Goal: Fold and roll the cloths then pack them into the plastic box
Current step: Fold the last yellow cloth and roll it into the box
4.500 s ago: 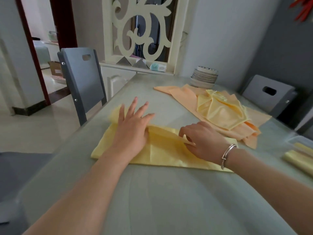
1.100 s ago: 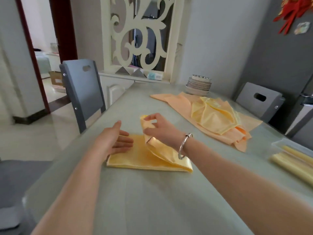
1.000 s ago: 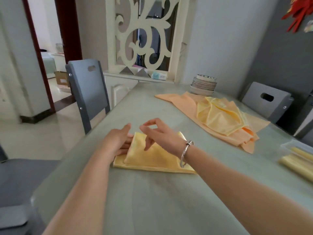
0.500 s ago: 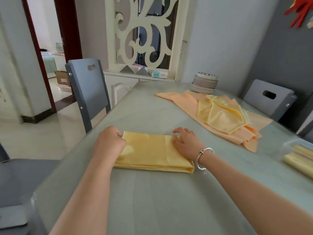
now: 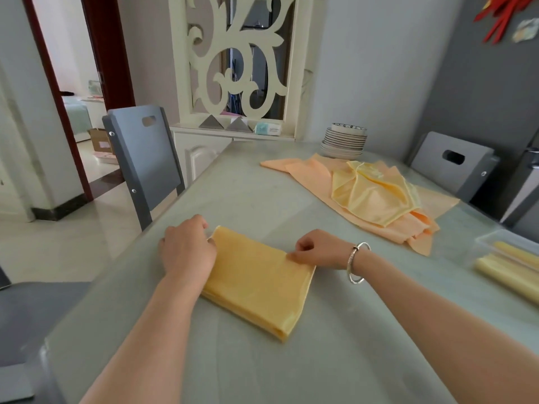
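Hands pinch the far corners of a folded yellow cloth [image 5: 256, 282] lying flat on the table [image 5: 335, 360]: left hand [image 5: 186, 252] curled on one corner, right hand [image 5: 319, 249] on the other, likely to begin rolling; plastic box [image 5: 490, 243] waits far right

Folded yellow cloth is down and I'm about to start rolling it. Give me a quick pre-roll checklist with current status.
1. Folded yellow cloth lies flat on the table, layers stacked: ok.
2. Left hand grips the far left corner: ok.
3. Right hand pinches the far right corner: ok.
4. Bare table on the near side of the cloth for rolling: ok.
5. Pile of unfolded cloths lies apart from the folded one: ok.
6. Plastic box at the right edge already holds rolled cloths; room left for another: cannot tell, the box is cut off by the frame.
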Demonstrator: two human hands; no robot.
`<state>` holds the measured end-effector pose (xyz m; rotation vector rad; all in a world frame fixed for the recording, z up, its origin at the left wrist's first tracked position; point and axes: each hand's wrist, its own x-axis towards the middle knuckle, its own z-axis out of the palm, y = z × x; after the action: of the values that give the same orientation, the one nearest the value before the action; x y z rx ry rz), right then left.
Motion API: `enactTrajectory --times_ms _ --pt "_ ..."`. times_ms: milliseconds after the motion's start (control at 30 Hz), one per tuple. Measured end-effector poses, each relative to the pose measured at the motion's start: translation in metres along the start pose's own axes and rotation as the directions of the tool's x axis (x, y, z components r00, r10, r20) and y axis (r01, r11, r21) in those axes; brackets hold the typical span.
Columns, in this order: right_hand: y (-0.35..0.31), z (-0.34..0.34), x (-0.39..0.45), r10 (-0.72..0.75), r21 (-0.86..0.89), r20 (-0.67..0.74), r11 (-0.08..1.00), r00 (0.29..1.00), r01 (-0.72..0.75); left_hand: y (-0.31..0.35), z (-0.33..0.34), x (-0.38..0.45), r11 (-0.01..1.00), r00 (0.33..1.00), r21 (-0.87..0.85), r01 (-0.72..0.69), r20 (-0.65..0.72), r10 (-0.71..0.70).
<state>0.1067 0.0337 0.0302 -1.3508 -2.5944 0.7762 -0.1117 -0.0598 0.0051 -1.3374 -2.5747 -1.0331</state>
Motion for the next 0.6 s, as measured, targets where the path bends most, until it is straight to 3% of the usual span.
enactTrajectory --times_ms 100,167,233,300,367,500,600 --pt "0.01 0.009 -0.006 0.032 0.125 -0.264 0.992 0.964 0.002 0.019 0.004 -0.012 0.991 0.985 0.047 -0.127 -0.114 0.131" --pt "0.02 0.013 -0.009 0.156 0.226 -0.422 0.972 0.893 -0.062 0.032 0.01 -0.018 0.968 0.968 -0.076 -0.237 -0.104 0.229" --pt "0.031 0.01 -0.013 0.266 0.3 -0.495 0.946 0.827 -0.124 0.046 0.02 -0.025 0.908 0.931 -0.204 -0.365 -0.049 0.363" --pt "0.04 0.003 -0.017 0.322 0.339 -0.509 0.927 0.798 -0.158 0.057 0.028 -0.033 0.841 0.882 -0.32 -0.437 0.031 0.47" --pt "0.046 -0.002 -0.025 0.341 0.34 -0.469 0.921 0.815 -0.19 0.064 0.035 -0.041 0.79 0.825 -0.389 -0.474 0.117 0.553" --pt "0.052 0.0 -0.047 0.298 0.185 -0.386 0.952 0.873 -0.243 0.067 0.043 -0.045 0.776 0.753 -0.323 -0.542 0.222 0.619" --pt "0.054 0.003 -0.06 0.276 0.107 -0.396 0.961 0.876 -0.254 0.063 0.043 -0.044 0.799 0.759 -0.265 -0.54 0.256 0.598"
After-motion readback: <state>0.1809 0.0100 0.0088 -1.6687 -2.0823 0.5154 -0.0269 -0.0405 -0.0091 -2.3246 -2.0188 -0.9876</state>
